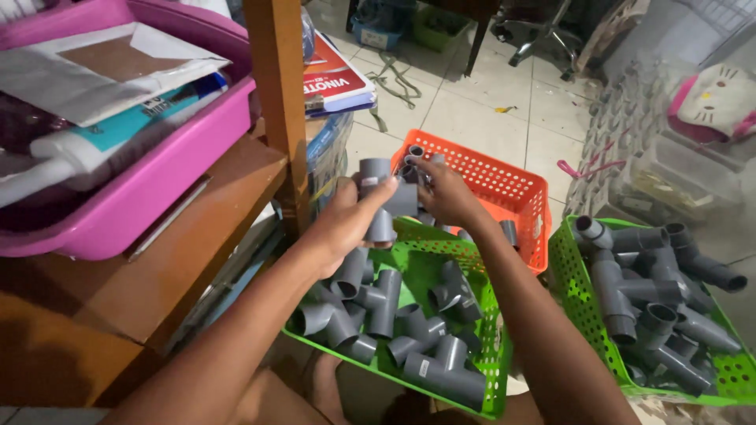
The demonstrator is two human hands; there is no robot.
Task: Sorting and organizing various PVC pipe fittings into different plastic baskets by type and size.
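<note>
My left hand (346, 220) grips a grey plastic tee pipe fitting (380, 195) held upright above a green basket (488, 330). My right hand (445, 193) holds a small grey pipe piece (413, 157) against the side of that tee fitting, fingers curled around it. Both hands meet over the gap between the green basket and an orange basket (504, 185). The green basket below holds several grey tee fittings (378, 303). The orange basket holds a few short grey pipe pieces (509, 231).
A second green basket (568, 275) at right is piled with joined grey fittings. A wooden shelf post (279, 102) stands at left, with a pink tub (150, 185) of papers and tubes on the shelf. Tiled floor (472, 110) lies beyond.
</note>
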